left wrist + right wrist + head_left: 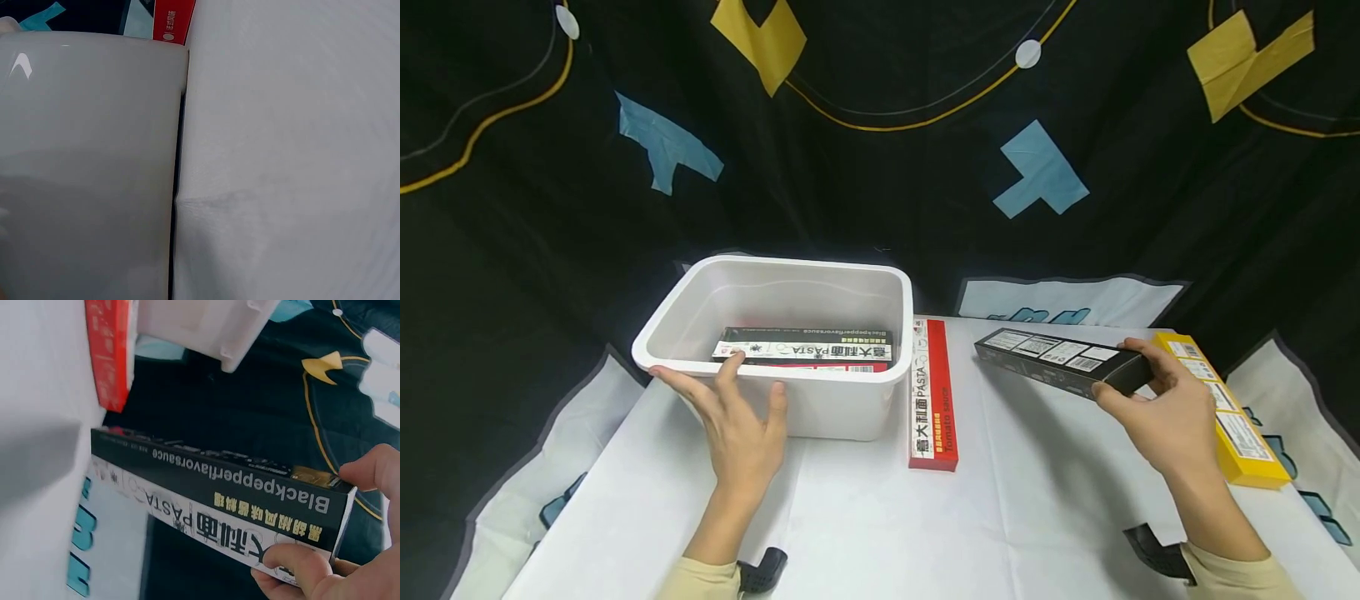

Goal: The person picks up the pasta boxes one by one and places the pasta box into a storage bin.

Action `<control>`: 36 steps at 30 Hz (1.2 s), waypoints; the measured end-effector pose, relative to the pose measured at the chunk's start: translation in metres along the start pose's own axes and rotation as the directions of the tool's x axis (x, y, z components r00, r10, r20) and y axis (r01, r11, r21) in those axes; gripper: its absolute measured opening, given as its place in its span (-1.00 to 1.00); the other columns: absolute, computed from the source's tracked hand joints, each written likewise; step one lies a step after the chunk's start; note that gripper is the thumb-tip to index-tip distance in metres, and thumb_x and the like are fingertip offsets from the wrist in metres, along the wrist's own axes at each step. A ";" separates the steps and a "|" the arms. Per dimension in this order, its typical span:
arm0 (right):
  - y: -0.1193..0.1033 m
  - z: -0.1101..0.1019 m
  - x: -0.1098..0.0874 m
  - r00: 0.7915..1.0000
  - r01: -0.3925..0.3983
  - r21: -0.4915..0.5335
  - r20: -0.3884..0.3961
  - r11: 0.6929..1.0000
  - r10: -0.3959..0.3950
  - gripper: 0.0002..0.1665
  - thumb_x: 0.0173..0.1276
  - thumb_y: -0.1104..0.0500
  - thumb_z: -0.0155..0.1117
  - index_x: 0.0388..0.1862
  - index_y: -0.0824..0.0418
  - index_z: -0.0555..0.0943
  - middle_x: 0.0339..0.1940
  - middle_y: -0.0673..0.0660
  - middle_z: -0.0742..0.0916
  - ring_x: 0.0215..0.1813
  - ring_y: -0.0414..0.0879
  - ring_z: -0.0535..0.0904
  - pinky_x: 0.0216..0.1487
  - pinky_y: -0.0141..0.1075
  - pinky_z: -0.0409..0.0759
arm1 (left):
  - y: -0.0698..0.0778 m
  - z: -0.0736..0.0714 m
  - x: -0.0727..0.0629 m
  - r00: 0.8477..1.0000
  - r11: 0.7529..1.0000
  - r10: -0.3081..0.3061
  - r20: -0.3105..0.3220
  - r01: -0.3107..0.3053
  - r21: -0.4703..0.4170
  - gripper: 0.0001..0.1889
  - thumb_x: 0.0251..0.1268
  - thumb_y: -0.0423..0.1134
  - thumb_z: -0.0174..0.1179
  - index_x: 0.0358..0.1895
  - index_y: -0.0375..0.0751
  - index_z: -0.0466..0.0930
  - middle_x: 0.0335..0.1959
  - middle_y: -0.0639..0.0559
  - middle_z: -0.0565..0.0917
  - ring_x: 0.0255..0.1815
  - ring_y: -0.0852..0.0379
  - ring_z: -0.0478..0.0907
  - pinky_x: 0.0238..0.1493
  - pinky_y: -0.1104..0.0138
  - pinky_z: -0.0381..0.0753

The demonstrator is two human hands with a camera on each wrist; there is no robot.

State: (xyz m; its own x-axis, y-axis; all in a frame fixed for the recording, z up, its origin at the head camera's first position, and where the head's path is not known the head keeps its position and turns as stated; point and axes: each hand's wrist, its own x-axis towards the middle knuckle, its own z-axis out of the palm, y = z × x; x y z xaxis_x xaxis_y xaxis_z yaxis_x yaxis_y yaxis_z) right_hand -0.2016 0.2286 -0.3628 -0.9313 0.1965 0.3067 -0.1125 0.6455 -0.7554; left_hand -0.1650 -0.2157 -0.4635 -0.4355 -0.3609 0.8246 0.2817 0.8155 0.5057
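Note:
My right hand (1176,408) grips one end of a black pasta box (1052,358), held tilted above the table. In the right wrist view, thumb and fingers pinch that end, and the box (212,494) reads "Blackpepperflavorsauce". My left hand (741,433) has its fingers spread against the front rim of a white plastic bin (827,404). Inside the bin lies another black pasta box (805,346), with a red edge showing below it. Beside the bin, a red tomato sauce pasta box (935,396) rests flat. The left wrist view shows mostly the bin's wall (94,125).
A yellow box (1232,417) with white labels lies at the right edge of the white-covered table (910,533), just beyond my right hand. Dark patterned cloth (865,192) hangs behind the table.

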 end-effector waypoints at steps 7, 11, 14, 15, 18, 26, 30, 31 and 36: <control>-0.019 -0.020 0.006 0.993 0.070 0.033 -0.094 0.997 -0.067 -0.34 0.05 0.25 0.49 0.20 0.03 0.59 0.06 -0.04 0.64 -0.04 -0.33 0.55 -0.20 -0.65 0.44 | 0.001 0.000 0.000 1.000 1.000 -0.001 -0.004 0.001 -0.005 -0.32 0.31 0.26 0.05 0.24 -0.25 0.32 0.37 -0.71 -0.48 0.48 -0.39 -0.61 0.44 -0.08 -0.38; -0.030 -0.029 0.011 0.983 0.150 0.102 -0.120 0.984 -0.137 -0.31 0.03 0.37 0.46 0.21 0.09 0.59 0.03 -0.05 0.66 -0.11 -0.26 0.57 -0.28 -0.62 0.47 | 0.000 0.000 0.001 1.000 1.000 -0.001 -0.001 0.001 -0.002 -0.32 0.31 0.27 0.05 0.23 -0.22 0.31 0.37 -0.70 -0.48 0.47 -0.39 -0.61 0.44 -0.08 -0.39; -0.040 -0.034 0.014 0.975 0.198 0.145 -0.127 0.969 -0.180 -0.27 0.01 0.44 0.43 0.23 0.11 0.58 0.05 -0.03 0.67 -0.11 -0.22 0.59 -0.28 -0.60 0.51 | -0.001 0.000 0.000 1.000 1.000 -0.006 0.003 0.006 -0.001 -0.32 0.31 0.29 0.04 0.23 -0.20 0.30 0.37 -0.69 -0.49 0.48 -0.38 -0.62 0.44 -0.08 -0.40; -0.043 -0.036 0.014 0.975 0.203 0.155 -0.128 0.967 -0.184 -0.27 0.01 0.45 0.43 0.23 0.11 0.58 0.07 -0.02 0.68 -0.11 -0.22 0.60 -0.28 -0.60 0.52 | -0.001 0.000 0.000 1.000 1.000 -0.007 0.006 0.007 0.001 -0.32 0.31 0.30 0.03 0.23 -0.19 0.30 0.37 -0.69 -0.49 0.48 -0.37 -0.62 0.44 -0.08 -0.40; -0.053 -0.038 0.017 0.974 0.212 0.200 -0.121 0.956 -0.191 -0.25 0.01 0.48 0.42 0.25 0.12 0.57 0.10 0.01 0.68 -0.08 -0.18 0.60 -0.23 -0.59 0.53 | -0.001 0.000 -0.001 1.000 1.000 -0.008 0.003 0.008 -0.001 -0.31 0.31 0.30 0.03 0.23 -0.20 0.30 0.38 -0.69 -0.49 0.48 -0.37 -0.61 0.44 -0.08 -0.39; -0.081 -0.039 0.026 0.941 0.336 0.442 -0.123 0.832 -0.315 -0.29 -0.07 0.63 0.30 0.16 0.31 0.60 0.10 0.22 0.67 -0.11 -0.01 0.61 -0.20 -0.50 0.59 | -0.001 0.000 -0.001 1.000 1.000 -0.006 -0.010 0.006 -0.009 -0.31 0.30 0.29 0.04 0.23 -0.23 0.32 0.37 -0.70 -0.48 0.48 -0.39 -0.61 0.44 -0.08 -0.39; -0.093 -0.035 0.033 0.921 0.361 0.621 -0.121 0.695 -0.370 -0.29 -0.11 0.69 0.24 0.13 0.42 0.58 0.09 0.34 0.65 -0.11 0.05 0.60 -0.20 -0.44 0.62 | -0.001 0.000 -0.001 1.000 1.000 -0.005 -0.014 0.005 -0.008 -0.32 0.31 0.28 0.05 0.23 -0.22 0.33 0.37 -0.70 -0.49 0.48 -0.38 -0.61 0.44 -0.08 -0.38; -0.096 -0.033 0.035 0.916 0.360 0.661 -0.117 0.659 -0.383 -0.29 -0.12 0.71 0.22 0.13 0.45 0.57 0.10 0.36 0.64 -0.10 0.07 0.60 -0.19 -0.42 0.62 | -0.001 0.000 -0.001 1.000 1.000 -0.004 -0.014 0.004 -0.006 -0.32 0.31 0.28 0.05 0.23 -0.22 0.33 0.37 -0.71 -0.48 0.48 -0.39 -0.60 0.44 -0.08 -0.38; -0.106 -0.020 0.045 0.882 0.347 0.771 -0.076 0.534 -0.465 -0.29 -0.10 0.76 0.15 0.15 0.55 0.50 0.10 0.41 0.61 -0.09 0.11 0.56 -0.13 -0.34 0.62 | -0.001 0.000 -0.002 1.000 1.000 -0.009 0.000 0.009 0.007 -0.33 0.32 0.28 0.03 0.24 -0.21 0.32 0.38 -0.69 -0.48 0.48 -0.37 -0.61 0.44 -0.09 -0.37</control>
State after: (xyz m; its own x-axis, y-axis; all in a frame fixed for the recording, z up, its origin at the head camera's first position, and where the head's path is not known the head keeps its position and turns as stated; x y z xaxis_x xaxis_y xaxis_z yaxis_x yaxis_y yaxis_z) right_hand -0.2249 0.1840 -0.2574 -0.7432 -0.0707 0.6653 -0.6505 -0.1562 -0.7433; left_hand -0.1643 -0.2159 -0.4662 -0.4378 -0.3681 0.8203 0.2716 0.8156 0.5109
